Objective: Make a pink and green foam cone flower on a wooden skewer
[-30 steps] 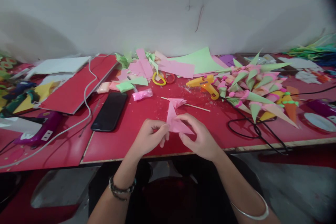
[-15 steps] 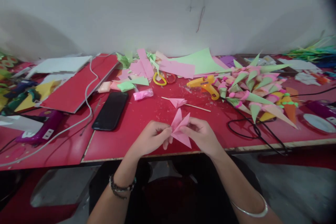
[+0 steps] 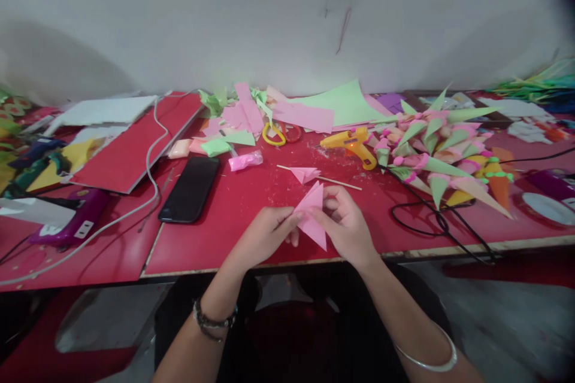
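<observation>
A piece of folded pink paper is held above the table's front edge, its points facing up and down. My left hand pinches its left corner between thumb and fingers. My right hand grips the right side, the thumb pressed on the front face and the fingers curled behind it. Just beyond my hands, a second folded pink paper piece lies over a thin wooden stick on the red table.
A yellow glue gun lies behind, its black cord looping right. Near it is a heap of green and pink paper cones. A black phone, a pink packet, yellow-handled scissors and paper sheets lie around.
The folded pink paper has turned in my fingers; its spread flaps have come together into one pointed shape. My right hand has shifted slightly, with its thumb now across the paper.
</observation>
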A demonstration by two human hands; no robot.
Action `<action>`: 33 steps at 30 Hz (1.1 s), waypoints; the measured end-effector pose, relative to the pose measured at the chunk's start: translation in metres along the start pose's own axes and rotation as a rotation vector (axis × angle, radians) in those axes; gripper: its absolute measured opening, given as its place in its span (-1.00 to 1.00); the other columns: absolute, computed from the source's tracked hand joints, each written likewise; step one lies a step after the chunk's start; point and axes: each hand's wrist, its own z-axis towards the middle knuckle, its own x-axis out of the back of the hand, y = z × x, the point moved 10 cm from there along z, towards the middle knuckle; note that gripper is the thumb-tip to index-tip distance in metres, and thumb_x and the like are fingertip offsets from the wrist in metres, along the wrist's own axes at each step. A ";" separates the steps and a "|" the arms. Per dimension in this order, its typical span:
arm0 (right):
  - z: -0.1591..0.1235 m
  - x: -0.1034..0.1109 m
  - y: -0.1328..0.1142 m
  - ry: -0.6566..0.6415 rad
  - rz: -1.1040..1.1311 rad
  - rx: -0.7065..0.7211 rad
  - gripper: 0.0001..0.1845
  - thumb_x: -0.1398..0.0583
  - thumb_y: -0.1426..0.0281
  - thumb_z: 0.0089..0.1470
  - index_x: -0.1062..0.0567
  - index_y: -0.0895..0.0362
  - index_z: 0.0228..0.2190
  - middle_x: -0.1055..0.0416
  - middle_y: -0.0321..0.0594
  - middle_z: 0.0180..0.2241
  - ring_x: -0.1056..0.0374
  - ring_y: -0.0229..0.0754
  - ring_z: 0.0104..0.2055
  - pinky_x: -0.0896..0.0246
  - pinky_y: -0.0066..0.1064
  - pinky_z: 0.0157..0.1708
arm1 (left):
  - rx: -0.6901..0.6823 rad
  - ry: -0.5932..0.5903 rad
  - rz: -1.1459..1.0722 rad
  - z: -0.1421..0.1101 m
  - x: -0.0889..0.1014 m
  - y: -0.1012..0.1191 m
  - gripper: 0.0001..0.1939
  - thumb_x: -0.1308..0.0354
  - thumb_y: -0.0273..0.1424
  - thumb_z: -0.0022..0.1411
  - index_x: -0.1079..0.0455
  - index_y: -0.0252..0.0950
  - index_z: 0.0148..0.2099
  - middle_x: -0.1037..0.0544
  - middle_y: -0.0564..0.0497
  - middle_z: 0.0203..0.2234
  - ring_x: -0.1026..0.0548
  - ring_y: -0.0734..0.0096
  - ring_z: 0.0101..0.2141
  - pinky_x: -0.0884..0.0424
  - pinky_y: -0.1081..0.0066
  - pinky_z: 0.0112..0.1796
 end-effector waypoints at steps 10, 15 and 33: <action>-0.001 0.001 0.003 0.022 0.023 -0.077 -0.60 -0.20 0.29 -0.08 -0.21 0.09 -0.19 -0.44 -0.32 -0.53 -0.37 -0.24 -0.52 -0.24 -0.45 -0.53 | 0.060 -0.025 -0.065 0.000 -0.003 -0.003 -0.52 0.16 -0.23 0.25 -0.26 -0.33 -0.64 -0.40 0.09 -0.75 -0.34 0.59 -0.64 -0.25 0.59 -0.45; -0.002 -0.011 0.003 -0.126 0.014 -0.088 -0.79 -0.16 0.27 -0.04 -0.40 0.15 -0.36 -0.46 -0.25 -0.47 -0.39 -0.22 -0.45 -0.26 -0.43 -0.43 | 0.078 -0.071 -0.068 -0.003 -0.008 -0.003 -0.45 0.22 -0.20 0.26 -0.26 -0.33 -0.67 -0.43 0.06 -0.76 -0.38 0.58 -0.63 -0.27 0.57 -0.41; -0.001 0.000 0.009 -0.039 -0.179 -0.025 -0.80 -0.09 0.24 0.01 -0.35 0.13 -0.47 -0.35 -0.28 -0.57 -0.31 -0.21 -0.49 -0.27 -0.39 -0.43 | 0.703 0.753 1.004 -0.042 0.182 -0.074 -0.32 -0.05 -0.19 0.04 -0.04 -0.43 0.15 -0.29 -0.38 -0.04 -0.28 -0.10 -0.04 -0.19 0.10 -0.09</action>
